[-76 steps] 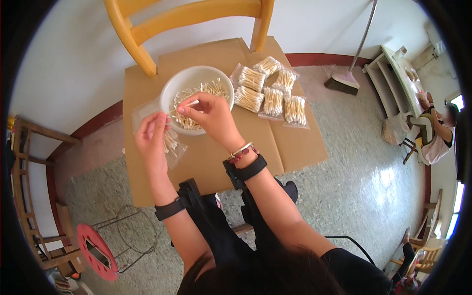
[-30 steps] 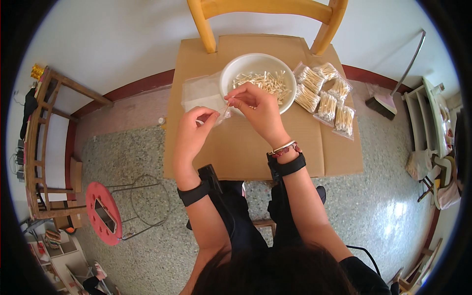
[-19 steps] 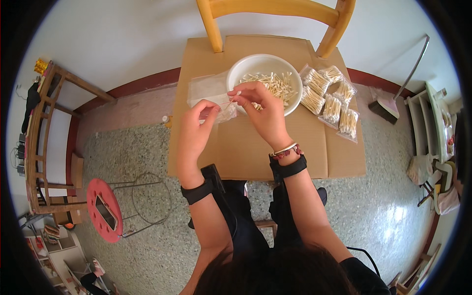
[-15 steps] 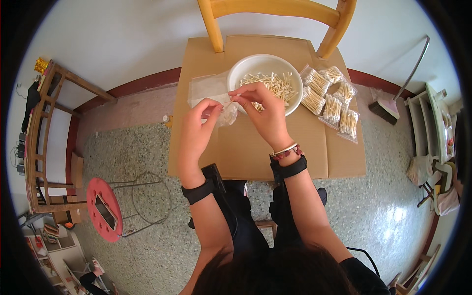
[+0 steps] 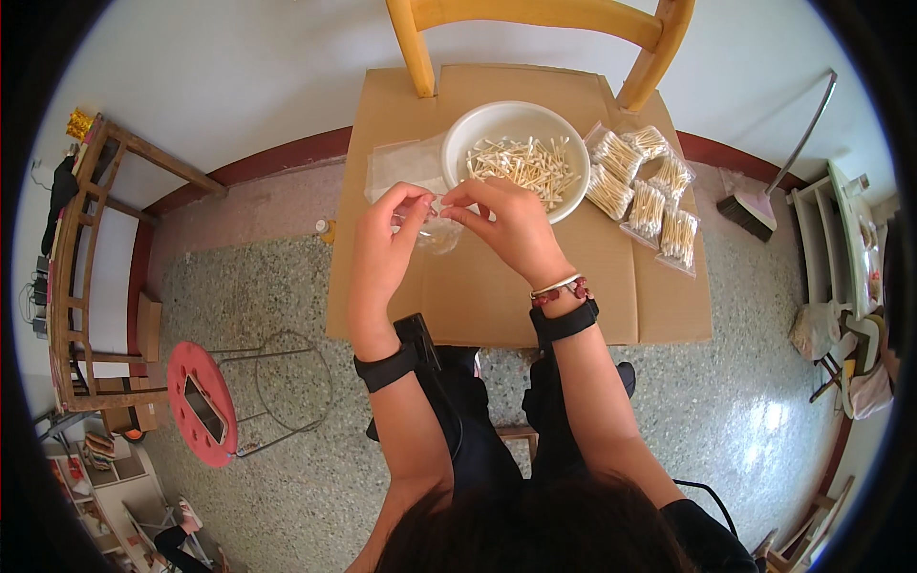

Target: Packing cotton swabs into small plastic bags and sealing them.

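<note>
A small clear plastic bag (image 5: 439,239) hangs between my hands, just left of a white bowl. My left hand (image 5: 390,229) is closed in a pinch on one side of its top edge. My right hand (image 5: 504,222) pinches the other side, thumb and forefinger nearly meeting the left fingertips. The bag is see-through, so what it contains is hard to make out. Beyond my right hand stands the white bowl (image 5: 457,129), holding a heap of cotton swabs (image 5: 525,162). Flat clear bags (image 5: 406,164) lie left of the bowl.
Several filled bags of cotton swabs (image 5: 647,208) lie right of the bowl on a cardboard sheet (image 5: 535,301). A yellow wooden chair back (image 5: 535,13) rises behind it. To the left, a pink stool (image 5: 181,382) carries a phone (image 5: 206,411). A broom (image 5: 750,212) leans at far right.
My right hand has come slightly down, and its fingertips are closer together beside the left ones. The bag between the hands has shifted a little. My left hand stays nearly in place.
</note>
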